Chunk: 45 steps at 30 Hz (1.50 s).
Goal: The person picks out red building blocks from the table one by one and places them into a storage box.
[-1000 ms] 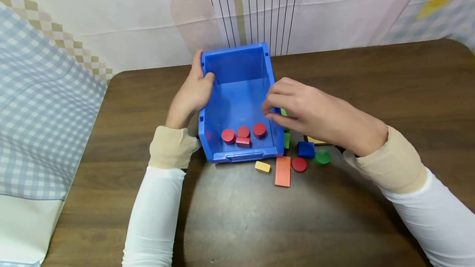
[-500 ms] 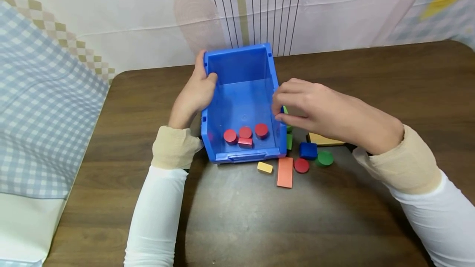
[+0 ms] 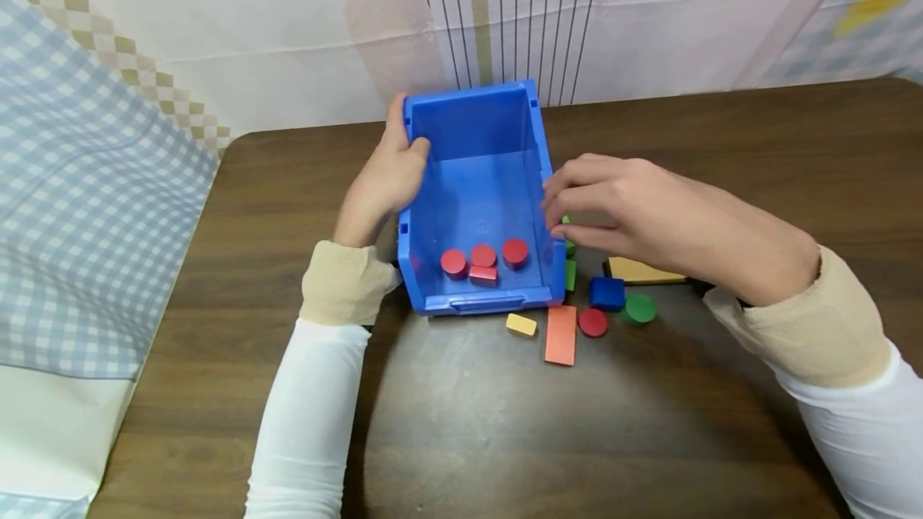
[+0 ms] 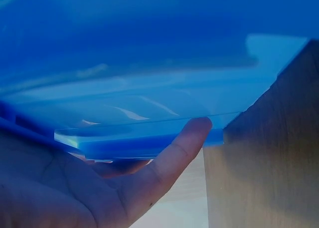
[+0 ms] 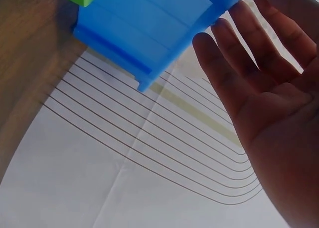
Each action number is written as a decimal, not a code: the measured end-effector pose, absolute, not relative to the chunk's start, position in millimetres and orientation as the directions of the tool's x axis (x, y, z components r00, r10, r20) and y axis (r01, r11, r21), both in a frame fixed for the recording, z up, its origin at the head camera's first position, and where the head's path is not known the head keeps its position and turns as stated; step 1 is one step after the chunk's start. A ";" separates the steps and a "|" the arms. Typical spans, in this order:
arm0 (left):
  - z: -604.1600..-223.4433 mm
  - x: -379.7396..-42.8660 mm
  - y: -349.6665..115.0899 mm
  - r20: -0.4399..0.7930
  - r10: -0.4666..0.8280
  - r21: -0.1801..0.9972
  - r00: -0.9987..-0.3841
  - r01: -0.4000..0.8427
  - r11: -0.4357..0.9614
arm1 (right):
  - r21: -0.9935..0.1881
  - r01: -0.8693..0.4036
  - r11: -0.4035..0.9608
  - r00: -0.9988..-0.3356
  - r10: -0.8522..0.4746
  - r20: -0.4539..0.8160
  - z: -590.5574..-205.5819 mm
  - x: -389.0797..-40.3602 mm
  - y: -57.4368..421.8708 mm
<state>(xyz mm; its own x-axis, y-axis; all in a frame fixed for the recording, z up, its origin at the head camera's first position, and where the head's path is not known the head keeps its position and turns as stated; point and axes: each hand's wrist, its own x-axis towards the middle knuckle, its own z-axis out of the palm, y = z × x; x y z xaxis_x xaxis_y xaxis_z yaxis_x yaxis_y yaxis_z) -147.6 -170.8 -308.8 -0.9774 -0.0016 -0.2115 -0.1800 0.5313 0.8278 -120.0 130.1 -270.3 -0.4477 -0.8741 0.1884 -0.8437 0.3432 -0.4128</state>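
Note:
In the head view, my left hand (image 3: 388, 176) grips the left wall of a blue plastic bin (image 3: 479, 183), thumb over the rim and inside. The left wrist view has a finger (image 4: 172, 160) against the bin's outer side. Inside the bin, near its front, lie three red discs (image 3: 515, 253) and a small red block (image 3: 483, 275). My right hand (image 3: 649, 219) hovers at the bin's right rim, fingers loosely bent and holding nothing. From the right wrist view, the fingers (image 5: 217, 71) are apart from one another beside the bin's rim.
Right of the bin lie green blocks (image 3: 570, 275), partly hidden, a blue block (image 3: 606, 293), a green disc (image 3: 640, 309), a red disc (image 3: 593, 323) and a yellow piece (image 3: 642, 271). In front are an orange tile (image 3: 560, 335) and a small yellow block (image 3: 521, 325). A printed cloth (image 3: 288, 22) hangs behind the table.
My right hand has drawn slightly right, from over the bin's inside to its right rim, its fingers spreading a little. My left hand keeps its grip. The whole view has shifted slightly.

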 end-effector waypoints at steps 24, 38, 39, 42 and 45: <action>-308.8 -149.0 -166.5 -0.210 0.001 0.832 -0.978 -0.178 0.526 | -0.311 -0.860 0.404 -0.464 -0.873 0.151 -262.9 -108.5 138.2; -307.3 -147.9 -167.6 -0.205 0.005 0.829 -0.979 -0.171 0.533 | -0.300 -0.839 0.454 -0.495 -0.865 0.075 -259.9 -103.8 144.2; -307.2 -147.8 -167.6 -0.204 0.006 0.830 -0.979 -0.170 0.531 | -0.301 -0.836 0.459 -0.499 -0.864 0.067 -260.0 -103.6 144.4; -307.5 -147.8 -167.3 -0.205 0.007 0.832 -0.979 -0.171 0.528 | -0.303 -0.824 0.478 -0.510 -0.860 0.032 -260.3 -102.9 145.1; -308.1 -148.3 -167.0 -0.206 0.009 0.834 -0.979 -0.171 0.524 | -0.304 -0.813 0.496 -0.521 -0.854 0.001 -260.8 -102.9 146.1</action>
